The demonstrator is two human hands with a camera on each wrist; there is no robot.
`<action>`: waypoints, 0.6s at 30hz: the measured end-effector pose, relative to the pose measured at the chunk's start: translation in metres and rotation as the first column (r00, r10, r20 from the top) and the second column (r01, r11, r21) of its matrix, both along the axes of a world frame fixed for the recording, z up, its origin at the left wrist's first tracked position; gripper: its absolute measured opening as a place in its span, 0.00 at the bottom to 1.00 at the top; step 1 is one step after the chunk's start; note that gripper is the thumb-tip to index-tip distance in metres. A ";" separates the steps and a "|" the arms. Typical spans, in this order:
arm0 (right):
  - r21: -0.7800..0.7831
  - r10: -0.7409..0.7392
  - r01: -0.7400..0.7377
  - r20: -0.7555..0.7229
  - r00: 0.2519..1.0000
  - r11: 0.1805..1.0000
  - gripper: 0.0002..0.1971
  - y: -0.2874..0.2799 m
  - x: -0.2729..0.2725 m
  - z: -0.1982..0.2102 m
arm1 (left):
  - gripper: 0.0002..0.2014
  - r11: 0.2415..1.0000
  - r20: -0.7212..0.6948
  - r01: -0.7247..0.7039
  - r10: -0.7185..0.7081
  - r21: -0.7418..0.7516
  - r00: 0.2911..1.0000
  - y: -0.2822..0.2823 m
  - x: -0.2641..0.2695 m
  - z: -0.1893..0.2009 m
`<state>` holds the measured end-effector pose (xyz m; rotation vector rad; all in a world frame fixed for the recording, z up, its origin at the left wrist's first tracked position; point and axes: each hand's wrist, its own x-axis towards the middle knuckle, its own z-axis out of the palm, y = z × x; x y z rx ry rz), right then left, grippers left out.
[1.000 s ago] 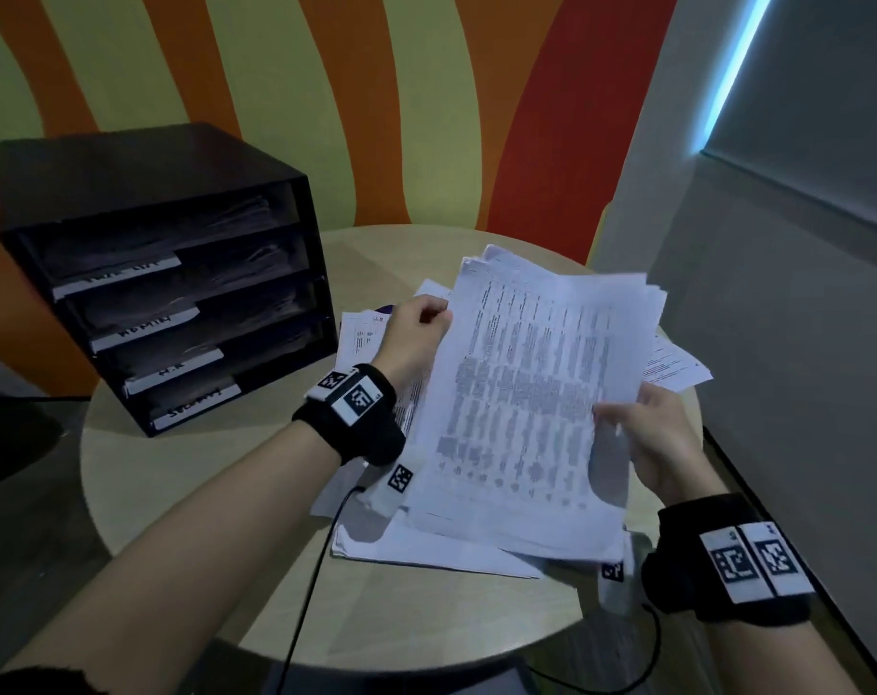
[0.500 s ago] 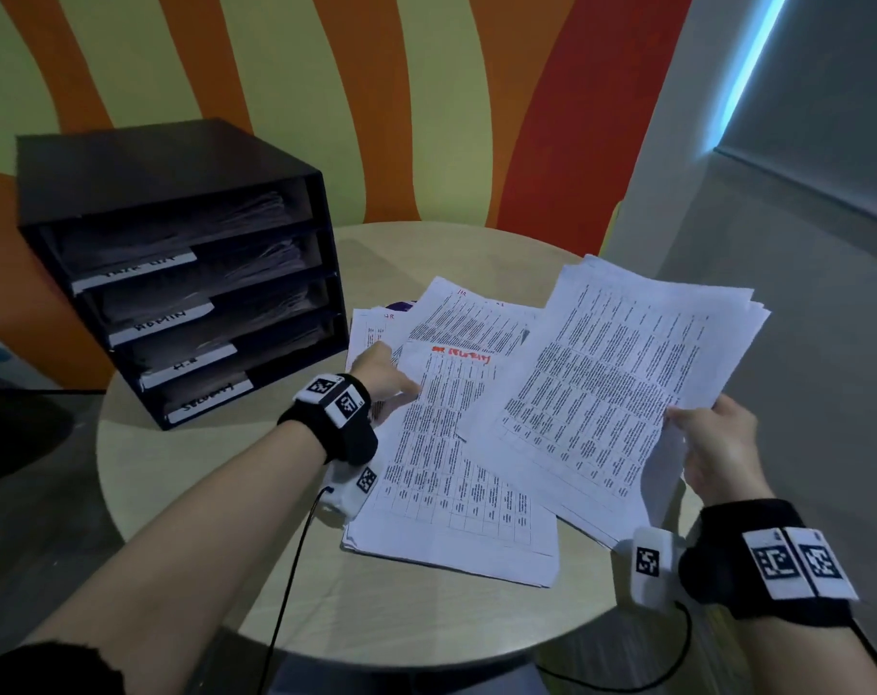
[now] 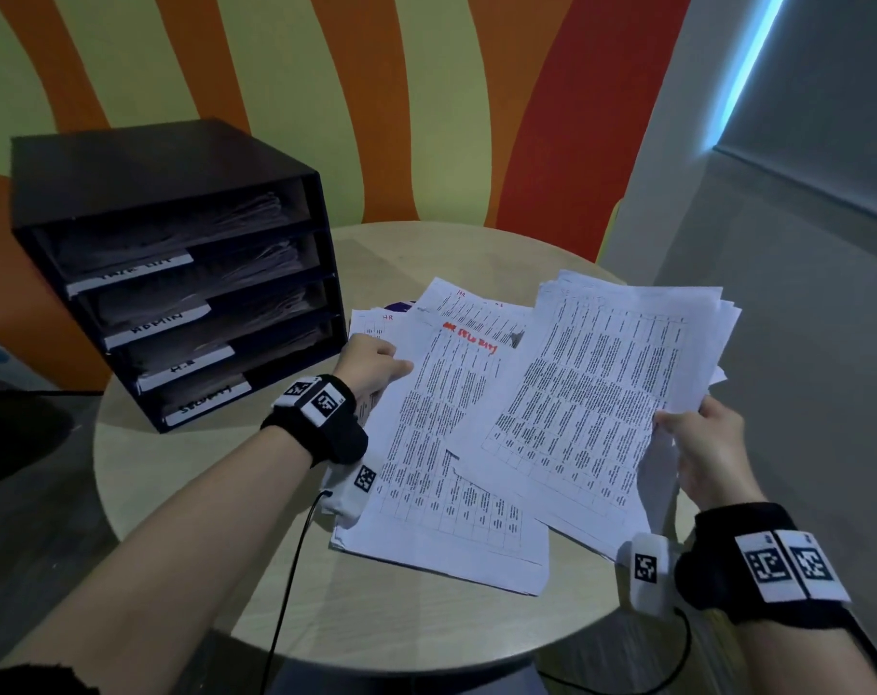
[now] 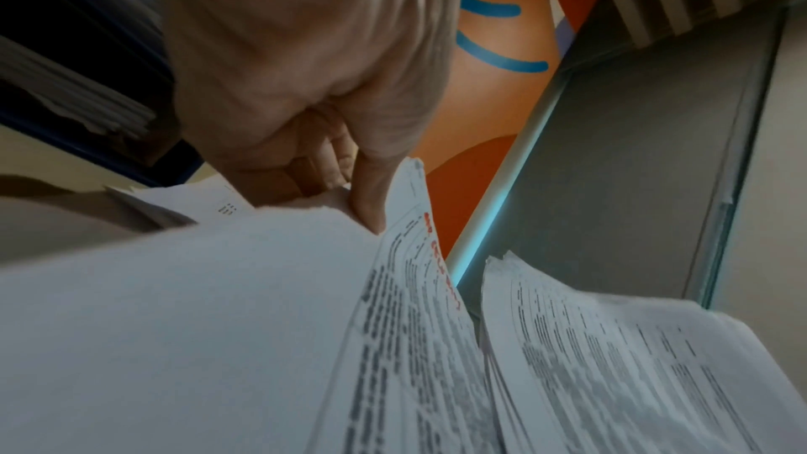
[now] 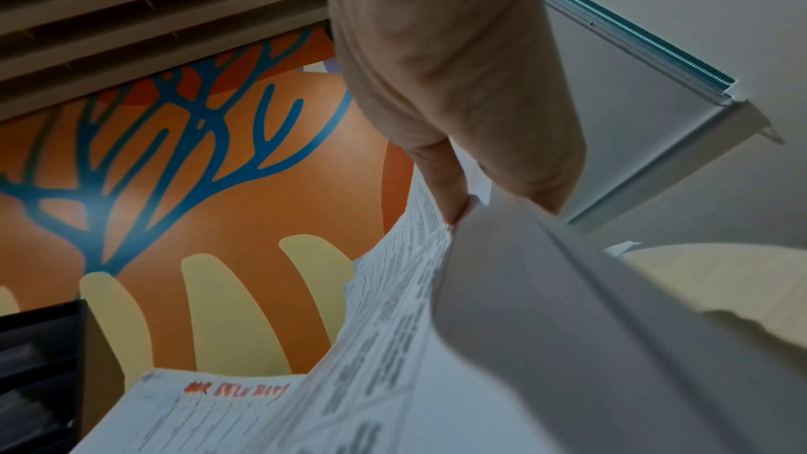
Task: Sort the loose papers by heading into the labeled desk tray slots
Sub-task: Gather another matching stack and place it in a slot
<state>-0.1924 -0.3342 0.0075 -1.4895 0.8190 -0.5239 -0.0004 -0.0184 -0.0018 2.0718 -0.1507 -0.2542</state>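
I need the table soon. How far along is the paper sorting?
Partly done: all four slots of the desk tray already hold papers. In hand: the right hand holds a thick stack; the left hand grips the red-headed sheet. Left: that stack and the pile on the table.

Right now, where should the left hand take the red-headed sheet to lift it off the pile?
Probably at its upper left edge, coming from the tray side. The left hand already pinches the red-headed sheet there, where it overhangs the pile. The stack held in the right hand overlaps its right side.
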 end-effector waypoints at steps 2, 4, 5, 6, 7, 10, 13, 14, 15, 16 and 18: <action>0.001 0.008 -0.008 -0.001 1.000 1.000 0.17 0.000 0.000 -0.001 | 0.28 0.998 -0.012 -0.035 0.034 -0.044 0.999 0.006 0.001 0.002; 0.004 0.018 -0.018 0.005 1.000 1.000 0.16 0.000 0.001 -0.002 | 0.18 0.996 0.010 -0.090 0.090 -0.027 0.996 0.008 0.000 0.003; 0.006 0.021 -0.021 0.007 1.000 1.000 0.16 0.000 0.001 -0.002 | 0.11 0.995 0.014 -0.099 0.099 -0.001 0.995 0.008 -0.003 0.004; 0.006 0.026 -0.026 0.009 1.000 1.000 0.15 0.000 0.001 -0.002 | 0.14 0.995 0.011 -0.091 0.091 0.043 0.996 0.008 -0.005 0.004; 0.007 0.032 -0.032 0.012 0.999 0.999 0.15 0.000 0.001 -0.002 | 0.23 0.993 0.016 -0.051 0.049 0.110 0.999 0.008 -0.006 0.004; -0.002 0.053 -0.053 0.029 0.998 0.999 0.15 -0.001 0.001 -0.003 | 0.41 0.966 0.026 0.082 -0.091 0.244 0.995 0.006 -0.011 0.010; -0.004 0.052 -0.052 0.034 0.998 0.999 0.16 -0.003 0.002 -0.006 | 0.37 0.957 -0.028 0.111 -0.107 0.267 0.994 0.004 -0.007 0.012; -0.005 0.052 -0.052 0.036 0.998 0.999 0.16 -0.004 0.002 -0.007 | 0.34 0.956 -0.043 0.103 -0.095 0.274 0.995 0.004 -0.005 0.011; -0.009 0.053 -0.053 0.034 0.998 0.999 0.16 -0.005 0.002 -0.008 | 0.30 0.953 -0.049 0.092 -0.081 0.288 0.996 0.004 -0.003 0.010; -0.016 0.056 -0.056 0.030 0.998 0.998 0.16 -0.005 0.002 -0.008 | 0.24 0.949 -0.045 0.084 -0.074 0.305 0.996 0.004 -0.002 0.009; -0.022 0.060 -0.060 0.022 0.998 0.998 0.16 -0.004 0.003 -0.009 | 0.12 0.946 -0.033 0.070 -0.063 0.317 0.997 0.004 -0.002 0.008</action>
